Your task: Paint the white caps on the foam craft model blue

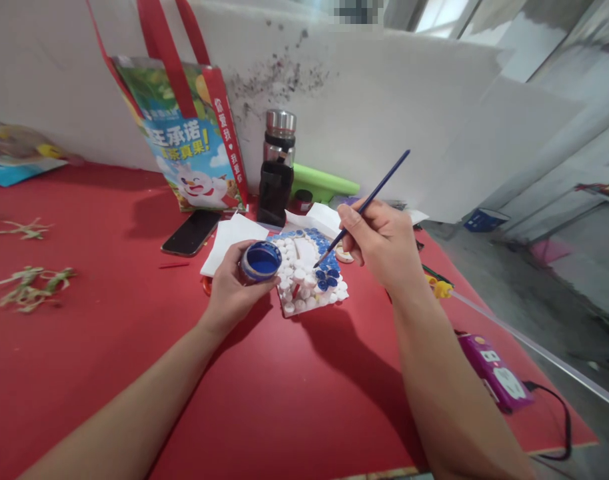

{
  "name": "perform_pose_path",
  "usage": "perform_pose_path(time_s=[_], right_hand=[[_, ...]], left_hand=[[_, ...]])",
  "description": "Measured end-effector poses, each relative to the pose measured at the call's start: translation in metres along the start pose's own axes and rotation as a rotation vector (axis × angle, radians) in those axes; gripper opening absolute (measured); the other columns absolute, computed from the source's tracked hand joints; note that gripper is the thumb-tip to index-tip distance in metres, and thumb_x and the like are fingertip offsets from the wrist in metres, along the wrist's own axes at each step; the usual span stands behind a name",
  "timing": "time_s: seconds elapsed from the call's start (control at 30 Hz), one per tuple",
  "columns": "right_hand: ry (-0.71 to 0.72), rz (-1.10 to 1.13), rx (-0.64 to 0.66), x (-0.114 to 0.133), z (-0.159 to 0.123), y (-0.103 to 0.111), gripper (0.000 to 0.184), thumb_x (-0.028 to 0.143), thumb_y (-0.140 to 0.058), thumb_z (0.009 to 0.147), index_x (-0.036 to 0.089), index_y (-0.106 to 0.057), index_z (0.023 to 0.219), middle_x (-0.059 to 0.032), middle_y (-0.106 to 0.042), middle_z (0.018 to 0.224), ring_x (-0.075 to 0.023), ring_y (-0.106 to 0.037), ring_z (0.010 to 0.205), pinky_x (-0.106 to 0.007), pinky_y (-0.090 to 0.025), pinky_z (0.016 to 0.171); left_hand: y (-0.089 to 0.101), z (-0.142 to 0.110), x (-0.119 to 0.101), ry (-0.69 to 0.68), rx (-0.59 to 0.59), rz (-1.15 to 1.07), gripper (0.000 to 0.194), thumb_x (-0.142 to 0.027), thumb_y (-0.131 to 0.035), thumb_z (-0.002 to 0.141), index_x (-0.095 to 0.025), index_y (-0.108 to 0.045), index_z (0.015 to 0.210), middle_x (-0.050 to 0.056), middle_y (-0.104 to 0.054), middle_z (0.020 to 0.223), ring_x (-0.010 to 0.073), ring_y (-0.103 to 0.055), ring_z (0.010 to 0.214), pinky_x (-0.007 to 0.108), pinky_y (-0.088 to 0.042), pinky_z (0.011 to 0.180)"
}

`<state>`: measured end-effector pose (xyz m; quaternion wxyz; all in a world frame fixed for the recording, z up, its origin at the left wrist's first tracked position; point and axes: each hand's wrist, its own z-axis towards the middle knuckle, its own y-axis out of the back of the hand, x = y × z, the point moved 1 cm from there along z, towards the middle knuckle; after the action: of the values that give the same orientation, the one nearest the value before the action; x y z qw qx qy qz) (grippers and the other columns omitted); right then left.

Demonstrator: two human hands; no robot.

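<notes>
My left hand (230,288) is wrapped round a small pot of blue paint (261,261), held just left of a white bumpy plaster piece (304,283) lying on the red table (264,400). Part of the piece is painted blue along its far and right side. My right hand (382,243) pinches a thin blue paintbrush (369,199), handle pointing up and right. The brush tip touches the piece near its blue studs.
Behind the piece stand a dark flask (276,170), a colourful shopping bag with red handles (187,137), a black phone (191,233), white paper sheets (232,239) and a green case (322,182). Dried plant bits (28,287) lie left. A purple device with cable (494,373) sits by the right edge.
</notes>
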<state>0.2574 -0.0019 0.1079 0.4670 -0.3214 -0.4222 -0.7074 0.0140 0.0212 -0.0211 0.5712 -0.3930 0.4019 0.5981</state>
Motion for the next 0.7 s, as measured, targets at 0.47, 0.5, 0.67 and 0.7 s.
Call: perform_pose_path(time_s=[0.47, 0.5, 0.67, 0.7], right_hand=[[0.044, 0.0, 0.027, -0.0019, -0.0023, -0.0054, 0.058, 0.077, -0.079, 0.095, 0.024, -0.063, 0.077, 0.0022, -0.062, 0.06, -0.0121, -0.056, 0.055, -0.027, -0.037, 0.049], [0.044, 0.001, 0.029, -0.0021, -0.0024, -0.0058, 0.058, 0.077, -0.079, 0.095, 0.024, -0.063, 0.077, 0.0022, -0.062, 0.06, -0.0121, -0.056, 0.056, -0.027, -0.037, 0.049], [0.054, -0.021, 0.021, -0.0011, -0.003, -0.0056, 0.055, 0.073, -0.077, 0.099, 0.023, -0.064, 0.078, 0.0025, -0.063, 0.059, -0.0114, -0.055, 0.054, -0.027, -0.036, 0.048], [0.053, -0.026, 0.018, -0.0009, -0.0031, -0.0054, 0.054, 0.072, -0.076, 0.1, 0.023, -0.064, 0.079, 0.0025, -0.063, 0.059, -0.0113, -0.055, 0.053, -0.027, -0.036, 0.048]], left_hand=[[-0.0016, -0.0014, -0.0032, -0.029, 0.013, -0.003, 0.067, -0.032, -0.1, 0.068, -0.022, -0.068, 0.127, 0.009, -0.079, 0.122, 0.0296, -0.078, 0.112, 0.044, -0.067, 0.097], [-0.0019, -0.0014, -0.0034, -0.028, 0.013, -0.005, 0.068, -0.032, -0.1, 0.068, -0.022, -0.068, 0.127, 0.009, -0.079, 0.122, 0.0296, -0.078, 0.112, 0.044, -0.067, 0.097], [-0.0021, -0.0016, -0.0026, -0.031, 0.009, 0.004, 0.066, -0.03, -0.099, 0.069, -0.022, -0.069, 0.127, 0.009, -0.079, 0.121, 0.0291, -0.078, 0.112, 0.045, -0.067, 0.099], [-0.0021, -0.0016, -0.0021, -0.029, 0.01, 0.0, 0.066, -0.031, -0.099, 0.069, -0.022, -0.069, 0.127, 0.009, -0.079, 0.121, 0.0293, -0.078, 0.112, 0.046, -0.067, 0.099]])
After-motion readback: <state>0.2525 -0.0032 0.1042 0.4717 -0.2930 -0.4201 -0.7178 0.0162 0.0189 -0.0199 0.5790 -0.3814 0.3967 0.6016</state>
